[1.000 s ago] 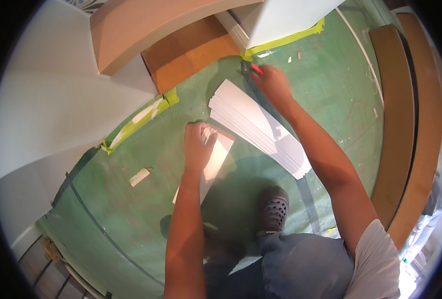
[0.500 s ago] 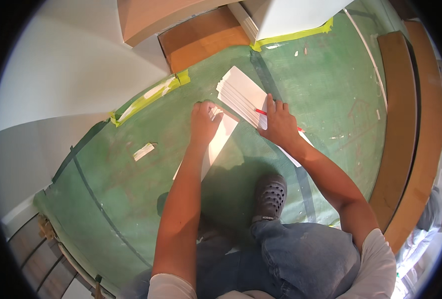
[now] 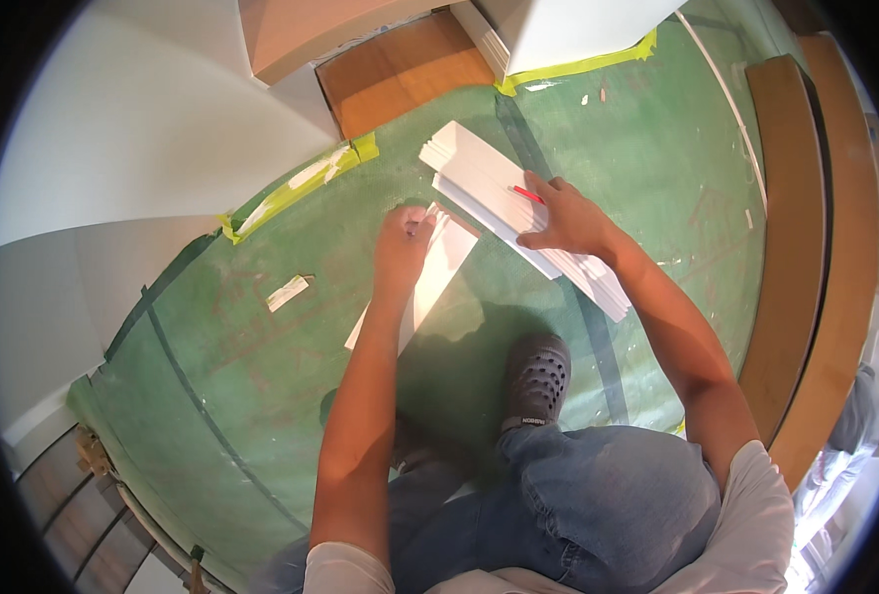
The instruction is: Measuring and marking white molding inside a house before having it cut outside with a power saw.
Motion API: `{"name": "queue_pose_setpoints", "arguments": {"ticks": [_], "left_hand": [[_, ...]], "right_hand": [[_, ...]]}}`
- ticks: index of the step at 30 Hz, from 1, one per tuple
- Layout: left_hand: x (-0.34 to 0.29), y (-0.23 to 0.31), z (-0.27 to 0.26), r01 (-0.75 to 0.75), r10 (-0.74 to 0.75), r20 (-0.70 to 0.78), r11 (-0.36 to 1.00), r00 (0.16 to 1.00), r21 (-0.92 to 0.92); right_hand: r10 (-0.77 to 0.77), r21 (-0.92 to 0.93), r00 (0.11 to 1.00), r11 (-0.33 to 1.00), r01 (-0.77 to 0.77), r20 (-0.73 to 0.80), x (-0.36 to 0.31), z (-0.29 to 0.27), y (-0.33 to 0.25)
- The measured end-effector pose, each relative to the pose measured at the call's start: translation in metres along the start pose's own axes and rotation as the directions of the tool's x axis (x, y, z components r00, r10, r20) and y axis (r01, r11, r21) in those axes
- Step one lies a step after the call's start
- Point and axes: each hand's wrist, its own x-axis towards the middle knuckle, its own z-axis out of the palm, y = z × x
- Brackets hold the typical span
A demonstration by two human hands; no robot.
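Note:
My left hand (image 3: 401, 252) is closed at the far end of a short white moulding piece (image 3: 437, 272), its fingertips pinching the profiled edge. To the right of it, my right hand (image 3: 570, 220) spans a second white moulding piece (image 3: 481, 163), thumb on the near side and fingers on the far side. A red pencil (image 3: 528, 194) sticks out from under the right fingers and lies across the white face. Below this piece, a flat white strip (image 3: 494, 220) shows along its near edge. My right palm hides part of the moulding and the rest of the pencil.
Green floor covering (image 3: 261, 376) with dark tape seams lies under everything. A small scrap (image 3: 288, 293) rests at left. Long brown boxes (image 3: 781, 247) line the right side. White walls, a wooden step (image 3: 410, 74) and yellow tape (image 3: 301, 188) border the far side. My shoe (image 3: 538, 381) stands close by.
The right-hand moulding has been turned and shifted, so its grooved face now shows along the near right part and a flat strip appears beneath it. My left hand has barely moved.

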Motion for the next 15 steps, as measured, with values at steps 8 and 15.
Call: {"name": "queue_pose_setpoints", "arguments": {"ticks": [8, 15], "left_hand": [[-0.033, 0.082, -0.012, 0.098, -0.028, 0.505, 0.989, 0.863, -0.112], [-0.031, 0.079, -0.058, -0.226, 0.062, 0.403, 0.899, 0.913, 0.374]], "right_hand": [[-0.068, 0.797, 0.974, 0.588, -0.135, 0.215, 0.007, 0.036, -0.028], [0.066, 0.916, 0.998, 0.399, -0.048, 0.024, -0.009, 0.065, -0.073]]}}
